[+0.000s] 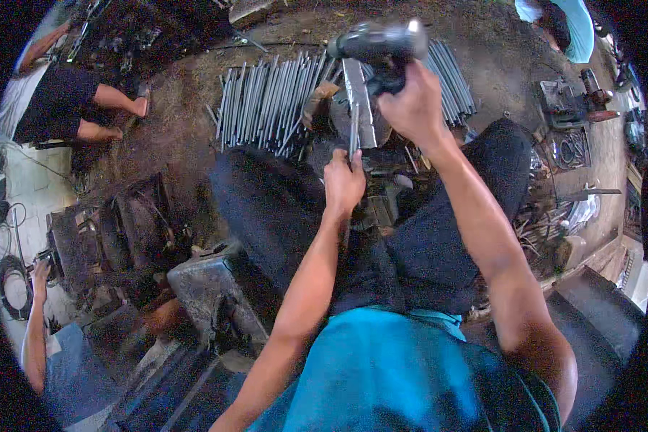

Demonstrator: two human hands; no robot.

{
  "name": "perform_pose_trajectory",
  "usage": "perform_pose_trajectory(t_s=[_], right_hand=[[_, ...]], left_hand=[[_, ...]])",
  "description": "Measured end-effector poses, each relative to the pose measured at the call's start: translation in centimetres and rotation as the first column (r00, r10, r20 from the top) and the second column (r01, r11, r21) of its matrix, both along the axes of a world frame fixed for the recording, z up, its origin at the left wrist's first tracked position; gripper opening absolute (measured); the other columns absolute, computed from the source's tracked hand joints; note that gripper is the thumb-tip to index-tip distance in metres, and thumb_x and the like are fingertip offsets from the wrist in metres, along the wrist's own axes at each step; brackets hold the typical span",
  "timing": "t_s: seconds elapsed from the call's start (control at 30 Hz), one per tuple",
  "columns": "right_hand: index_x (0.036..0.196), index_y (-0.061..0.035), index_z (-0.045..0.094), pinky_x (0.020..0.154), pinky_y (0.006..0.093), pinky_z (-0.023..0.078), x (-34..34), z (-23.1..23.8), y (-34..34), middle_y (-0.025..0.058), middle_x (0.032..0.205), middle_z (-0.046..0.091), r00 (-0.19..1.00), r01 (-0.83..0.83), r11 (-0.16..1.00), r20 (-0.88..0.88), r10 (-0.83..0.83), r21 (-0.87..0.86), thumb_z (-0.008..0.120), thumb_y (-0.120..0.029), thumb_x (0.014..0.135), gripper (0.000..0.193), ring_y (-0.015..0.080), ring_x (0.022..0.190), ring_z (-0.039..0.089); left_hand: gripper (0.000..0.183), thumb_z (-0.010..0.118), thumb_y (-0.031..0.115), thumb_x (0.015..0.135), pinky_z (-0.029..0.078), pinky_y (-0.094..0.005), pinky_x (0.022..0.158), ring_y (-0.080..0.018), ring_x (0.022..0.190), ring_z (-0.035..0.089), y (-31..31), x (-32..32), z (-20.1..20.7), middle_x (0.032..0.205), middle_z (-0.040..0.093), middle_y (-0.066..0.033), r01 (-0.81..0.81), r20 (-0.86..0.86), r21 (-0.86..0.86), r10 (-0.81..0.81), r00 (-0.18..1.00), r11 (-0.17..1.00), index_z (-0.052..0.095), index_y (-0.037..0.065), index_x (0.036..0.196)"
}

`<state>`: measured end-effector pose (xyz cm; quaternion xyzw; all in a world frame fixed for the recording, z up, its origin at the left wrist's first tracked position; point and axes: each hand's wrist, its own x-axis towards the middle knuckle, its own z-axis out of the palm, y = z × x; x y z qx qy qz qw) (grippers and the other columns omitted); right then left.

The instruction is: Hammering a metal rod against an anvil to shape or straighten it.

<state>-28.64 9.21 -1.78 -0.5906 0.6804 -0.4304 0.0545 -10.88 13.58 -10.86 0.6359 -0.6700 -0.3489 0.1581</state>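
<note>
Right hand [412, 108] fist-closed on dark grey handheld power drill [379, 45], raised over a flat steel plate [360, 101]. Left hand [343, 180] fingers curled around thin steel rod [353, 129], held upright between the knees. Row of grey metal rods [266, 101] lies on the dirt floor [187, 122] just beyond.

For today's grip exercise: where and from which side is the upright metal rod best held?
Grip the rod on its lower shaft, from the left, as the left hand does. It stands nearly upright, and the right hand holds a hammer above its top.
</note>
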Motion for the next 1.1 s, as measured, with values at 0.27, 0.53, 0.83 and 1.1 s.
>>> perform_pose_trajectory(t_s=[0.27, 0.53, 0.83, 1.1], right_hand=[[0.128, -0.0022, 0.048, 0.077, 0.0495, 0.052, -1.3, -7.4, -0.2, 0.0221, 0.092, 0.065, 0.970, 0.111, 0.759, -0.237, 0.059, 0.642, 0.059, -0.017, 0.074, 0.057, 0.0392, 0.090, 0.064], [0.116, 0.0000, 0.050, 0.075, 0.0511, 0.050, -2.4, -2.5, -0.7, 0.0260, 0.088, 0.064, 0.990, 0.138, 0.906, -0.089, -0.112, 0.400, 0.063, -0.015, 0.068, 0.052, 0.0439, 0.084, 0.062], [0.125, 0.0055, 0.048, 0.076, 0.0490, 0.050, -0.7, -6.5, 0.4, 0.0269, 0.089, 0.064, 0.991, 0.073, 0.806, -0.130, 0.005, 0.588, 0.062, -0.014, 0.069, 0.061, 0.0436, 0.085, 0.063], [0.120, -0.0032, 0.051, 0.072, 0.0497, 0.051, -0.9, -2.4, -0.9, 0.0234, 0.085, 0.066, 0.989, 0.138, 0.928, -0.090, -0.114, 0.346, 0.064, -0.015, 0.068, 0.055, 0.0425, 0.081, 0.064]], left_hand=[[0.037, 0.054, 0.028, 0.095, 0.048, -0.0516, 0.066, -0.0515, 0.075, 0.059, -0.7, 0.4, -2.2, 0.075, 0.060, -0.0332, 0.016, -0.088, 0.011, -0.015, 0.996, 1.000, 0.055, -0.009, 0.092], [0.039, 0.051, 0.031, 0.096, 0.046, -0.0439, 0.061, -0.0374, 0.063, 0.061, -0.5, 0.2, -1.2, 0.066, 0.061, -0.0218, -0.054, -0.361, 0.231, 0.137, 0.922, 0.971, 0.059, -0.006, 0.085], [0.038, 0.049, 0.031, 0.096, 0.046, -0.0463, 0.067, -0.0421, 0.072, 0.062, -1.1, 0.1, -4.6, 0.073, 0.062, -0.0251, 0.001, -0.220, 0.102, 0.021, 0.975, 0.995, 0.061, -0.004, 0.086], [0.043, 0.041, 0.031, 0.102, 0.038, -0.0310, 0.042, -0.0141, 0.043, 0.048, -1.3, 0.8, -2.8, 0.056, 0.053, -0.0056, 0.002, -0.476, 0.419, 0.217, 0.852, 0.908, 0.061, 0.000, 0.081]])
